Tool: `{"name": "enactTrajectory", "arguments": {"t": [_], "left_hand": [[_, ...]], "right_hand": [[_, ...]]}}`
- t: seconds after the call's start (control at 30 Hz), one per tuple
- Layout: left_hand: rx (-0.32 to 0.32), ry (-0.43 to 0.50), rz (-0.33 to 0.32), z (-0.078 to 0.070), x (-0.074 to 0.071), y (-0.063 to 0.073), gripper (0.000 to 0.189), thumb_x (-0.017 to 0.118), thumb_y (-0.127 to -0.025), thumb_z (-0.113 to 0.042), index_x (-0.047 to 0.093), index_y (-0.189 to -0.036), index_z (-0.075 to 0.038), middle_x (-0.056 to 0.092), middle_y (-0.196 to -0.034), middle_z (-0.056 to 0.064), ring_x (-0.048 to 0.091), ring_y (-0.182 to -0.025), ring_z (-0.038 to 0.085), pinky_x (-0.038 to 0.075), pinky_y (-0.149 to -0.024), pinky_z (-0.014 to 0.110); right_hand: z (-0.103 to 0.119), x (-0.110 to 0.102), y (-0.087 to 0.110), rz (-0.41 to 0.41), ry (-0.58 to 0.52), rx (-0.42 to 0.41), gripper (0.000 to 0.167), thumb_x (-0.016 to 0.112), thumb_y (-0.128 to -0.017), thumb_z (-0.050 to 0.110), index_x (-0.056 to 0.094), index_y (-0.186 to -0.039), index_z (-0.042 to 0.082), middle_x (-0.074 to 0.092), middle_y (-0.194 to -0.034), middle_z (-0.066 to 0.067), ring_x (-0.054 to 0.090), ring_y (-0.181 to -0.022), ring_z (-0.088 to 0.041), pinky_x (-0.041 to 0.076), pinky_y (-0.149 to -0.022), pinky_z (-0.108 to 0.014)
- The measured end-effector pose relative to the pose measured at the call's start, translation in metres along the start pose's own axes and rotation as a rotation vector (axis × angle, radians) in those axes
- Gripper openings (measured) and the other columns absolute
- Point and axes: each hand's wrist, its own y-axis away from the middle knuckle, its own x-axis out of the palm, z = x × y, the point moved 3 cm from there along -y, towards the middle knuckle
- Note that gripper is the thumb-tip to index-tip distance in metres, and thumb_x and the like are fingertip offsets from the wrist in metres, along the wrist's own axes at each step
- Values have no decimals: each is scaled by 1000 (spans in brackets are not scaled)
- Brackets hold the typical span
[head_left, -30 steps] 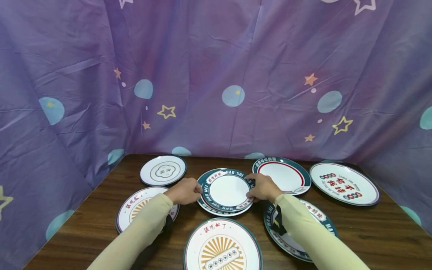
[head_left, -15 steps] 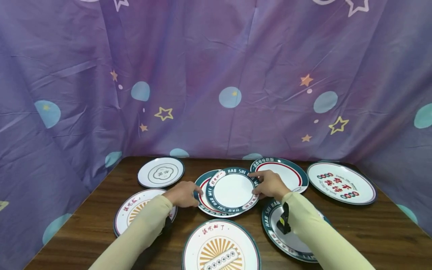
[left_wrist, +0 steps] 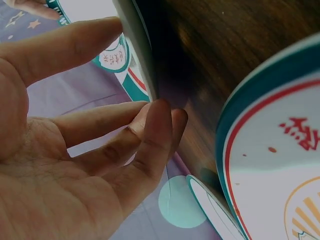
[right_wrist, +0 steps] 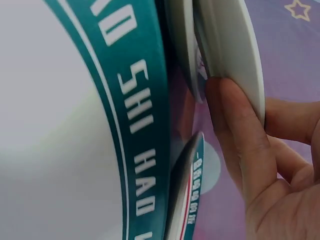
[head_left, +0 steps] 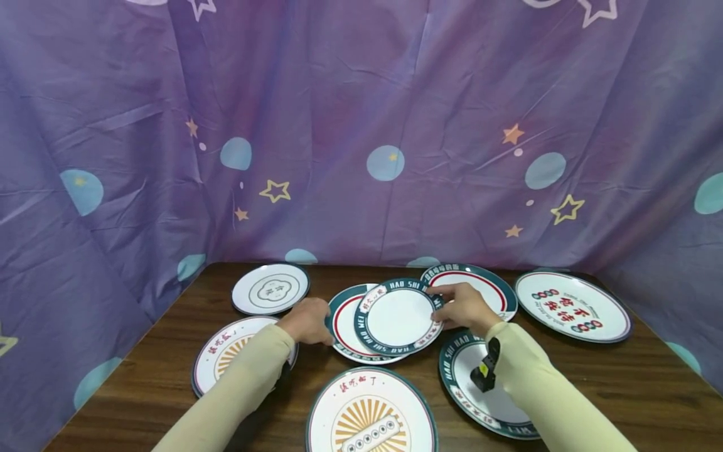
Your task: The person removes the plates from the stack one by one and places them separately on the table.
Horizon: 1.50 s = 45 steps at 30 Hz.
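In the head view, my right hand (head_left: pixel 464 307) pinches the right rim of a small plate (head_left: pixel 400 317) with a white middle and a green lettered border. The right wrist view shows the small plate's pale underside (right_wrist: pixel 240 50) between thumb and fingers. Beneath and to its left lies a larger plate (head_left: pixel 342 329) with a red ring and green border, partly covered. My left hand (head_left: pixel 307 321) holds that larger plate's left rim. In the left wrist view, thumb and curled fingertips meet the larger plate's edge (left_wrist: pixel 137 45).
A sunburst-print plate (head_left: pixel 369 408) lies in front; a matching one (head_left: pixel 220 345) sits under the left forearm. A green-rimmed plate (head_left: pixel 486 402) is below the right forearm. Farther back are a small white plate (head_left: pixel 248 295), a red-ringed plate (head_left: pixel 471 289) and a large oval plate (head_left: pixel 570 307).
The small plate has been lifted off the larger plate and moved right in my right hand, uncovering the red ring's left side. My left hand stays at the larger plate's left rim.
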Motion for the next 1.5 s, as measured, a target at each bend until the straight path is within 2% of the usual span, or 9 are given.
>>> {"name": "enactTrajectory", "arguments": {"t": [0.17, 0.37, 0.6, 0.77, 0.9, 1.13, 1.2, 1.3, 1.5], "left_hand": [[-27, 1, 5, 2, -1, 1, 29, 88, -70, -20, 63, -75, -7, 61, -81, 3, 52, -77, 17, 46, -76, 33], [-22, 8, 16, -2, -1, 1, 35, 88, -70, -19, 55, -64, -10, 57, -71, 1, 49, -71, 15, 42, -68, 29], [-31, 10, 17, -2, -2, 0, 39, 87, -70, -18, 50, -60, -12, 53, -68, 0, 47, -70, 15, 39, -65, 27], [-13, 12, 12, -2, -3, -1, 46, 87, -70, -18, 43, -57, -14, 48, -65, -1, 44, -68, 15, 36, -63, 27], [-14, 11, 14, -1, -3, -1, 47, 87, -69, -19, 42, -57, -15, 48, -64, -1, 45, -68, 15, 36, -63, 27], [-19, 15, 19, 1, -2, -1, 40, 87, -69, -20, 49, -59, -13, 55, -68, 0, 49, -70, 15, 40, -65, 28], [-22, 18, 21, 1, -2, -2, 37, 87, -69, -20, 52, -62, -12, 57, -70, 1, 50, -71, 16, 41, -66, 29], [-25, 10, 21, 1, -2, -2, 36, 87, -69, -21, 53, -63, -12, 58, -71, 1, 50, -72, 16, 42, -67, 29], [-23, 18, 28, 2, -2, -2, 42, 87, -70, -21, 46, -60, -14, 50, -66, -1, 46, -69, 16, 37, -63, 28]], "right_hand": [[-2, -7, 1, 16, -32, 2, 63, 69, -81, -11, 54, -142, -1, 41, -129, -28, 62, -73, -15, 61, -68, -28], [-8, -18, 10, 1, -68, -10, 61, 66, -85, -9, 51, -144, -2, 45, -136, -33, 65, -73, -13, 62, -71, -30], [-10, -32, 18, -5, -116, 2, 61, 64, -88, -5, 48, -147, 0, 57, -128, -27, 68, -77, -13, 62, -74, -31], [-15, -42, 24, -8, -133, 28, 62, 63, -91, -3, 45, -149, 2, 49, -140, -28, 68, -79, -12, 61, -75, -30], [-18, -49, 28, -15, -133, 44, 63, 64, -91, -1, 43, -151, 4, 47, -142, -26, 66, -76, -11, 60, -73, -29], [-30, -66, 39, -12, -134, 56, 67, 64, -93, 2, 38, -154, 6, 57, -124, -15, 64, -80, -11, 59, -72, -30], [-36, -71, 43, -13, -124, 55, 68, 64, -93, 3, 36, -155, 5, 56, -126, -17, 64, -81, -10, 58, -72, -30], [-46, -78, 49, -11, -111, 54, 69, 64, -94, 5, 33, -156, 5, 47, -140, -22, 62, -83, -8, 57, -74, -29], [-65, -92, 61, -6, -112, 99, 71, 62, -96, 8, 27, -157, 5, 36, -134, -21, 58, -81, -7, 54, -72, -29]]}}
